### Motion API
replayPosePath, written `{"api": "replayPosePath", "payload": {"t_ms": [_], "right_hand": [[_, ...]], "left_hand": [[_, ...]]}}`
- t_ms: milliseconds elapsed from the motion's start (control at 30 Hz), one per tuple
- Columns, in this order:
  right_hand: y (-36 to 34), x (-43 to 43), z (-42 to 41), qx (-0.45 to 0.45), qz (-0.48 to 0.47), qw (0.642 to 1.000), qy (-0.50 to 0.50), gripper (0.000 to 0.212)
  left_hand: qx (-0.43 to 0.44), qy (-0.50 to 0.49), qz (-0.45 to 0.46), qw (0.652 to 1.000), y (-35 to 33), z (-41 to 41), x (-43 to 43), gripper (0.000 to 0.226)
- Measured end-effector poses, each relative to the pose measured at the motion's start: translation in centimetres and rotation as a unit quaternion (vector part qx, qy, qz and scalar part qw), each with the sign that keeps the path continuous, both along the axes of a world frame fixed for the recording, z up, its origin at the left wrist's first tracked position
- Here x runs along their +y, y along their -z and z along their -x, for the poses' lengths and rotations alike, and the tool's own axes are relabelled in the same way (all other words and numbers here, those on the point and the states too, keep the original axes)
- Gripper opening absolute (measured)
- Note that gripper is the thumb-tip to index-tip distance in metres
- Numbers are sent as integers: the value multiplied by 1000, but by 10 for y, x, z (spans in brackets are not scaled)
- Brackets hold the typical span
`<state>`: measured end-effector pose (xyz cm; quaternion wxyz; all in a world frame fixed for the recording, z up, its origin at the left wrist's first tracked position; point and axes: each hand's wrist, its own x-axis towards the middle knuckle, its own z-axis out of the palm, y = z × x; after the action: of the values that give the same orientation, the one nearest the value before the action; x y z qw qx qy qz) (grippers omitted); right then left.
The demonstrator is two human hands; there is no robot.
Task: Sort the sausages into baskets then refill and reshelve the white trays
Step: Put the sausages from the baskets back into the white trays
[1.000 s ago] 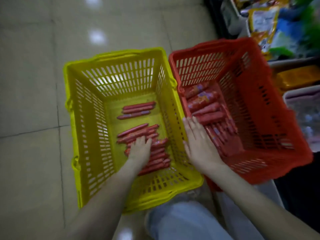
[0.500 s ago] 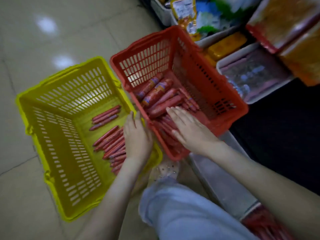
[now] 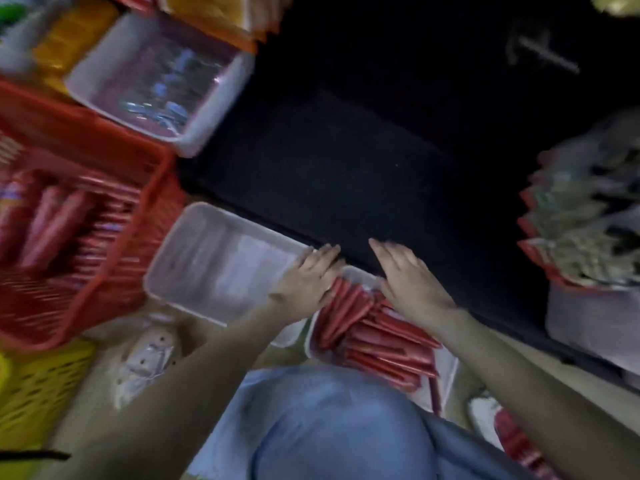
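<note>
A white tray (image 3: 446, 368) full of red sausages (image 3: 374, 334) lies on the floor in front of my knee. My left hand (image 3: 308, 278) hovers at its far left corner with fingers straight, over the sausage ends. My right hand (image 3: 405, 271) reaches over the tray's far edge, fingers extended. To the left lies an empty white tray (image 3: 194, 258). The red basket (image 3: 114, 209) with sausages stands at the left, and a corner of the yellow basket (image 3: 38, 386) shows at the lower left. The picture is blurred by motion.
A dark empty shelf space (image 3: 363, 150) opens ahead of my hands. Another white tray (image 3: 207, 112) with packets sits on the shelf at upper left. Bagged goods (image 3: 588, 230) fill the shelf at right. My white shoe (image 3: 145, 362) and jeans-clad knee (image 3: 329, 427) are below.
My view has swung right from the baskets to the trays by the shelf. Both hands left the baskets and now reach over the sausage-filled tray.
</note>
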<state>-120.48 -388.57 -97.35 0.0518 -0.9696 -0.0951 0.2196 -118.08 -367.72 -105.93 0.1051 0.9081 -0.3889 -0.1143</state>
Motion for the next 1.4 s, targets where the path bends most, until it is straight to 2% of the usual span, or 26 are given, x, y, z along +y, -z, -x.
{"api": "replayPosePath", "payload": {"t_ms": [67, 133, 167, 200, 300, 367, 500, 600, 667, 733, 800, 867, 1000, 1100, 1200, 1267, 1333, 1400], "right_hand": [[31, -33, 36, 39, 35, 998, 27, 74], [61, -52, 72, 57, 26, 998, 4, 96], [77, -58, 88, 57, 25, 998, -12, 99], [92, -62, 103, 49, 22, 998, -28, 94], [128, -58, 132, 38, 6, 995, -92, 62], [144, -52, 138, 46, 19, 993, -110, 54], [150, -53, 120, 43, 7, 994, -99, 67], [152, -54, 93, -27, 10, 996, -88, 51], [160, -46, 72, -54, 16, 990, -131, 48], [172, -32, 54, -35, 40, 978, -202, 52], [182, -16, 41, -9, 78, 962, -261, 46], [190, -5, 32, 12, 103, 951, -293, 50], [194, 2, 20, 1, 108, 942, -317, 57], [196, 6, 18, -31, 99, 943, -316, 44], [191, 7, 14, 2, 96, 946, -311, 52], [192, 9, 12, 76, 123, 934, -326, 54], [185, 13, 6, 95, 141, 928, -332, 51], [181, 13, 11, 75, 137, 928, -339, 39]], "left_hand": [[-21, 71, -59, 995, 28, 10, -21, 65], [-36, 114, -80, 990, 51, 19, -34, 69], [-39, 126, -86, 987, 62, 25, -38, 69], [-48, 135, -95, 985, 72, 30, -39, 67], [-60, 141, -93, 984, 94, 38, -37, 58], [-69, 145, -76, 984, 100, 37, -34, 59], [-107, 145, -49, 982, 104, 35, -32, 57], [-115, 119, -42, 985, 106, 38, -28, 56], [-130, 54, -48, 989, 104, 35, -23, 56], [-138, 9, -37, 990, 104, 31, -13, 56], [-147, 33, -36, 988, 107, 27, 1, 56], [-154, 51, -42, 986, 110, 21, 15, 57], [-163, 28, -58, 985, 110, 15, 29, 63], [-177, 43, -59, 982, 111, 14, 30, 62], [-179, 47, -56, 981, 111, 14, 29, 62], [-180, 52, -59, 980, 110, 14, 28, 61], [-181, 52, -58, 980, 105, 14, 28, 60], [-179, 44, -53, 981, 99, 13, 26, 58]]}}
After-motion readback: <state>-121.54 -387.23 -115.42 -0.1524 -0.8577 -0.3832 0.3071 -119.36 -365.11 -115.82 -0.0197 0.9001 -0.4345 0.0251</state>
